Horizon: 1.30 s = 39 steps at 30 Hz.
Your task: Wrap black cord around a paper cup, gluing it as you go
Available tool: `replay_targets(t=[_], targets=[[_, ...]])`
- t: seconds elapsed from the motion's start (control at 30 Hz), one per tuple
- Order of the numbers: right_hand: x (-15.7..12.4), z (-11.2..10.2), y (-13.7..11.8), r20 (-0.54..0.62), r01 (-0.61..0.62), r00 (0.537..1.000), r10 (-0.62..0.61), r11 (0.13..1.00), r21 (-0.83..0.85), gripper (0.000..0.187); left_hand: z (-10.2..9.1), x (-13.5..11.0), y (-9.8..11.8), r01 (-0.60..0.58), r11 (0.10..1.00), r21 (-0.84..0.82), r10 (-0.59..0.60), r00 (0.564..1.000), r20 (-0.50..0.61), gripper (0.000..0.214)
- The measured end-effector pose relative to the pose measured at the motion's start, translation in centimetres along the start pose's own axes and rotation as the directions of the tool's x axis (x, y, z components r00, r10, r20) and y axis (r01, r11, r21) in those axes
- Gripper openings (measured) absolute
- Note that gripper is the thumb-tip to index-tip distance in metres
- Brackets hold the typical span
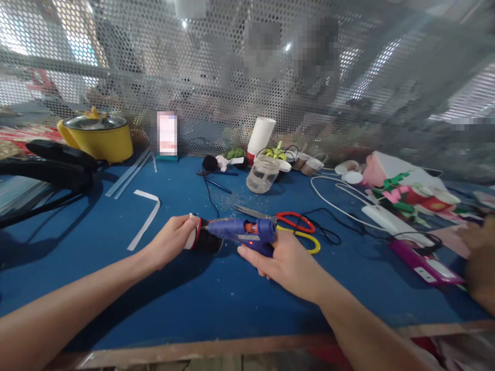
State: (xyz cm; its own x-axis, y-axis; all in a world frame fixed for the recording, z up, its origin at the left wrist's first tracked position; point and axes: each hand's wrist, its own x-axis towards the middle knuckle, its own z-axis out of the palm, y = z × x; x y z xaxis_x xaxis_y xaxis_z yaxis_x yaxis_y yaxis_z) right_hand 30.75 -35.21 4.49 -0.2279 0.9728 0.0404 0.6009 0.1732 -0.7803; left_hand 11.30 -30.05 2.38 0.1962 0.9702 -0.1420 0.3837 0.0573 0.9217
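While right hand (290,263) grips blue plastic glue gun (234,230), left hand (172,238) clasps black, red-edged, seemingly cylindrical piece (208,243) at 9 o'clock.

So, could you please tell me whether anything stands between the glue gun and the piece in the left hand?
Nothing visible does: the right hand holds the glue gun with its nozzle at the black, red and white piece in the left hand. The scissors lie beyond the gun, off that line.
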Motion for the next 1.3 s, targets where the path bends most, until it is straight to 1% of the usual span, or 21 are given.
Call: replay_targets(t=[0.07,0.1,0.23,0.4,0.53,0.67,0.8,0.93,1.07,1.17,1.23,1.3], targets=[[-0.08,0.18,0.06,-0.033,0.051,0.998,-0.054,0.996,-0.073,0.016,0.02,0.14,-0.17,-0.003,1.000,0.014,0.002,0.998,0.061,0.031],[-0.10,0.21,0.10,-0.040,0.073,0.996,-0.078,0.992,-0.102,0.015,0.05,0.19,-0.23,-0.008,1.000,0.021,0.006,0.998,0.069,0.031],[-0.17,0.20,0.18,-0.035,0.155,0.986,-0.164,0.969,-0.191,0.010,0.14,0.13,-0.21,-0.012,0.999,0.045,0.009,0.998,0.066,0.030],[-0.38,0.26,0.18,0.005,0.192,0.980,-0.198,0.946,-0.260,0.012,0.08,-0.04,-0.16,-0.002,0.997,0.072,-0.002,0.998,0.059,0.028],[-0.46,0.37,0.26,-0.015,0.231,0.969,-0.245,0.931,-0.283,0.012,0.09,0.04,-0.37,-0.019,0.997,0.070,0.015,0.998,0.060,0.027],[-0.56,0.40,0.26,0.036,0.249,0.968,-0.249,0.927,-0.279,0.010,0.14,0.07,-0.37,-0.024,0.997,0.079,0.019,0.998,0.062,0.027],[-0.66,0.33,0.11,0.025,0.239,0.970,-0.242,0.924,-0.298,0.008,0.14,-0.02,-0.26,-0.018,0.996,0.083,0.013,0.998,0.057,0.028],[-0.73,0.34,-0.05,0.065,0.262,0.965,-0.254,0.916,-0.303,0.006,0.18,-0.04,-0.22,-0.018,0.997,0.077,0.015,0.999,0.046,0.027],[-0.83,0.43,-0.08,0.040,0.246,0.968,-0.246,0.916,-0.316,0.007,0.24,0.04,-0.24,0.002,0.996,0.086,-0.006,0.999,0.045,0.028],[-0.87,0.43,-0.02,0.071,0.267,0.964,-0.258,0.914,-0.305,0.007,0.27,0.04,-0.26,0.002,0.995,0.096,-0.006,0.999,0.042,0.029],[-0.80,0.37,0.06,0.053,0.255,0.966,-0.252,0.918,-0.304,0.009,0.28,-0.02,-0.24,-0.011,0.995,0.094,0.006,0.999,0.047,0.030],[-0.66,0.27,0.17,-0.002,0.227,0.971,-0.240,0.924,-0.306,0.010,0.27,-0.10,-0.20,-0.027,0.997,0.073,0.023,0.998,0.060,0.030]])
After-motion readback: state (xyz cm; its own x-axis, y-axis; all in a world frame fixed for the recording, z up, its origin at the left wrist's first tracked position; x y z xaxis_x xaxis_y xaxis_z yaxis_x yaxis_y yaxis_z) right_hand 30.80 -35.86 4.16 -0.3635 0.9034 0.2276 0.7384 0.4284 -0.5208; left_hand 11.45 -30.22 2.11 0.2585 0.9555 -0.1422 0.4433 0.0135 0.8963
